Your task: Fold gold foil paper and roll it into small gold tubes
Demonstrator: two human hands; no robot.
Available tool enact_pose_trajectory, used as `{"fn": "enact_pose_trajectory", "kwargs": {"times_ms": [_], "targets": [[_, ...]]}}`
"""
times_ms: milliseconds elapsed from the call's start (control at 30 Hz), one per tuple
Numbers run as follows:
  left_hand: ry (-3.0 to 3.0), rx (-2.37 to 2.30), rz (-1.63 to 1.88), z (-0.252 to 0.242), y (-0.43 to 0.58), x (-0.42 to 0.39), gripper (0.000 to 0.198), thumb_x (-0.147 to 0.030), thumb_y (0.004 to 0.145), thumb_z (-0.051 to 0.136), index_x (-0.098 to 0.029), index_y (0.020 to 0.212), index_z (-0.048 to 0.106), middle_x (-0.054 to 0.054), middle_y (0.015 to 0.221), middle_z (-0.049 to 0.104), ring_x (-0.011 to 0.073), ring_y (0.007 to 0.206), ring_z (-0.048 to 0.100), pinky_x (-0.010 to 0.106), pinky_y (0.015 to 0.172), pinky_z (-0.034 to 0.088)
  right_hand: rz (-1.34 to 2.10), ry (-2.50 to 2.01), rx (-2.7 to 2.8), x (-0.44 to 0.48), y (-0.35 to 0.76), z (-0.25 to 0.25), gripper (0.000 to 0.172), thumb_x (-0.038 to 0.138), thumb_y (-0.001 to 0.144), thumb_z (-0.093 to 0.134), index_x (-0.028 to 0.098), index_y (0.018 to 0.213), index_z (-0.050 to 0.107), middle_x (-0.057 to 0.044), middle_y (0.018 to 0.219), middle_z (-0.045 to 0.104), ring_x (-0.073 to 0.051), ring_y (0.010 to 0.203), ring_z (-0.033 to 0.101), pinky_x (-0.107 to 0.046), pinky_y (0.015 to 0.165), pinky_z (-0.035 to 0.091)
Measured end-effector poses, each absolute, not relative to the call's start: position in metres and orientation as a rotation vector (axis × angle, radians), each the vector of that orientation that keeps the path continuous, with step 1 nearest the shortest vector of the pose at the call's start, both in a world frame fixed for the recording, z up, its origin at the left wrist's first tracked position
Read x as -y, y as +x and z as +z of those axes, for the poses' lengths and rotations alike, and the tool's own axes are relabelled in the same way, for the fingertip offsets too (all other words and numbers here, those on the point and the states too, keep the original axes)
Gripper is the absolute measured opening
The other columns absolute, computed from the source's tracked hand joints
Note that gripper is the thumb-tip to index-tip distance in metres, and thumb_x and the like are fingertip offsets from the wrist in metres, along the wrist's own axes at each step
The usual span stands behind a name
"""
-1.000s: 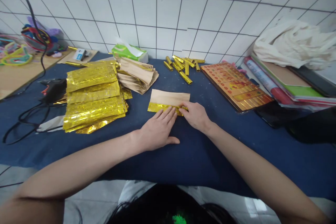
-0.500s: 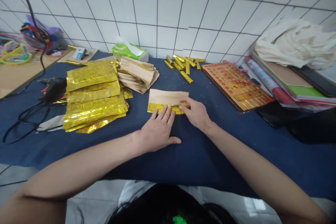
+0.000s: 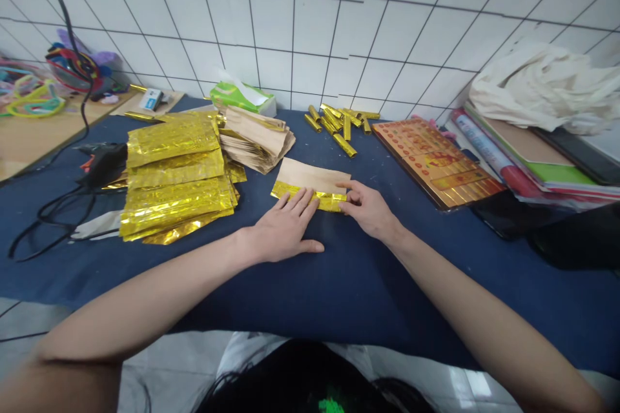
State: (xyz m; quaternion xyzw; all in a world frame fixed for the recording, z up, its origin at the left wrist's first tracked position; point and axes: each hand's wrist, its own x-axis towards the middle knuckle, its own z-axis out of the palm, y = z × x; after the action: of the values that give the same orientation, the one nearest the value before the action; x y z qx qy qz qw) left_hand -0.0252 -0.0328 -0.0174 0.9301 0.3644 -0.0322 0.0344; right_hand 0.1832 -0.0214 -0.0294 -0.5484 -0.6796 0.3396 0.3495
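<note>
A sheet of tan-backed gold foil paper (image 3: 314,175) lies on the dark blue tablecloth (image 3: 349,297), its near edge folded over into a shiny gold strip. My left hand (image 3: 287,224) rests flat on that strip, fingers stretched out and thumb apart. At the sheet's right end my right hand (image 3: 372,210) pinches the gold fold between thumb and fingers. To the left is a spread pile of gold foil sheets (image 3: 174,171), beside a stack of sheets with the tan side up (image 3: 254,135). Several rolled gold tubes (image 3: 334,121) lie beyond the sheet.
A green tissue pack (image 3: 242,97) stands by the tiled wall. On the left are a black glue gun (image 3: 104,164) with its cable and a wooden board (image 3: 29,142). An orange printed packet (image 3: 436,161), stacked books (image 3: 557,164) and a white cloth bag (image 3: 542,87) are at right.
The sheet has turned slightly, its right end now nearer to me. My left hand has shifted a little left and away from me; my right hand still pinches the right end.
</note>
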Motion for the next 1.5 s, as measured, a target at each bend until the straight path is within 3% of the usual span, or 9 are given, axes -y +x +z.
{"fn": "enact_pose_trajectory", "kwargs": {"times_ms": [100, 267, 367, 467, 600, 733, 900, 1133, 1500], "targets": [[2.822, -1.1, -0.118, -0.015, -0.031, 0.023, 0.083, -0.066, 0.081, 0.029, -0.01, 0.141, 0.018, 0.013, 0.148, 0.013, 0.0289, 0.137, 0.008, 0.044, 0.109, 0.014, 1.012, -1.45, 1.66, 0.029, 0.174, -0.028, 0.04, 0.019, 0.07, 0.055, 0.015, 0.11, 0.056, 0.007, 0.053, 0.049, -0.01, 0.047, 0.051, -0.025, 0.052, 0.044], [2.75, -1.153, -0.167, -0.014, -0.032, 0.017, 0.087, -0.067, 0.081, 0.024, -0.005, 0.141, 0.012, 0.016, 0.148, 0.008, 0.028, 0.137, 0.003, 0.041, 0.11, 0.011, 1.105, -1.52, 1.662, 0.038, 0.163, -0.024, 0.04, 0.018, 0.072, 0.053, 0.014, 0.112, 0.055, 0.004, 0.054, 0.057, -0.011, 0.043, 0.054, -0.024, 0.048, 0.044], [2.763, -1.174, -0.166, -0.014, -0.03, 0.018, 0.09, -0.069, 0.08, 0.024, -0.004, 0.141, 0.012, 0.016, 0.148, 0.007, 0.0285, 0.137, 0.003, 0.042, 0.11, 0.01, 0.642, -1.691, 1.91, 0.043, 0.164, -0.016, 0.031, 0.019, 0.076, 0.051, 0.017, 0.105, 0.06, -0.001, 0.06, 0.063, -0.016, 0.055, 0.06, -0.028, 0.054, 0.046], [2.784, -1.172, -0.158, -0.015, -0.029, 0.019, 0.091, -0.07, 0.078, 0.025, -0.005, 0.141, 0.012, 0.016, 0.148, 0.007, 0.029, 0.137, 0.003, 0.042, 0.11, 0.01, -0.066, -1.654, 2.095, 0.051, 0.164, -0.004, 0.024, 0.026, 0.083, 0.047, 0.017, 0.095, 0.065, -0.01, 0.087, 0.069, -0.023, 0.081, 0.063, -0.036, 0.07, 0.047], [2.785, -1.16, -0.175, -0.016, -0.031, 0.018, 0.092, -0.071, 0.078, 0.024, -0.005, 0.142, 0.011, 0.016, 0.148, 0.006, 0.0285, 0.137, 0.003, 0.042, 0.11, 0.01, -0.173, -1.233, 2.494, 0.061, 0.156, -0.003, 0.04, 0.037, 0.09, 0.037, 0.013, 0.113, 0.059, -0.011, 0.121, 0.059, -0.024, 0.117, 0.048, -0.042, 0.1, 0.033], [2.763, -1.149, -0.215, -0.016, -0.034, 0.014, 0.092, -0.07, 0.079, 0.025, -0.005, 0.142, 0.008, 0.015, 0.148, 0.002, 0.0275, 0.137, 0.0, 0.042, 0.11, 0.008, -0.015, -1.273, 2.757, 0.065, 0.148, -0.018, 0.074, 0.06, 0.086, 0.027, 0.003, 0.131, 0.039, -0.019, 0.137, 0.039, -0.028, 0.13, 0.031, -0.05, 0.105, 0.023], [2.734, -1.192, -0.22, -0.016, -0.037, 0.003, 0.089, -0.067, 0.081, 0.019, -0.003, 0.141, 0.005, 0.017, 0.148, 0.002, 0.0255, 0.137, -0.001, 0.042, 0.11, 0.007, -0.025, -1.388, 2.781, 0.075, 0.141, -0.021, 0.081, 0.064, 0.083, 0.024, 0.001, 0.13, 0.04, -0.023, 0.138, 0.035, -0.032, 0.131, 0.027, -0.052, 0.107, 0.016], [2.746, -1.299, -0.133, -0.025, -0.037, -0.007, 0.084, -0.064, 0.084, 0.016, -0.003, 0.141, 0.008, 0.019, 0.148, 0.005, 0.0256, 0.138, 0.002, 0.047, 0.109, 0.008, -0.053, -1.379, 2.816, 0.091, 0.13, -0.012, 0.091, 0.07, 0.077, 0.032, -0.006, 0.126, 0.044, -0.03, 0.131, 0.042, -0.038, 0.125, 0.036, -0.051, 0.105, 0.023], [2.773, -1.236, -0.108, -0.02, -0.033, -0.016, 0.073, -0.056, 0.087, 0.02, -0.007, 0.141, 0.01, 0.015, 0.149, 0.009, 0.0255, 0.138, 0.005, 0.051, 0.107, 0.011, 0.012, -1.256, 2.809, 0.101, 0.127, 0.001, 0.08, 0.068, 0.079, 0.031, 0.004, 0.123, 0.05, -0.028, 0.123, 0.051, -0.037, 0.121, 0.042, -0.051, 0.102, 0.025]]}}
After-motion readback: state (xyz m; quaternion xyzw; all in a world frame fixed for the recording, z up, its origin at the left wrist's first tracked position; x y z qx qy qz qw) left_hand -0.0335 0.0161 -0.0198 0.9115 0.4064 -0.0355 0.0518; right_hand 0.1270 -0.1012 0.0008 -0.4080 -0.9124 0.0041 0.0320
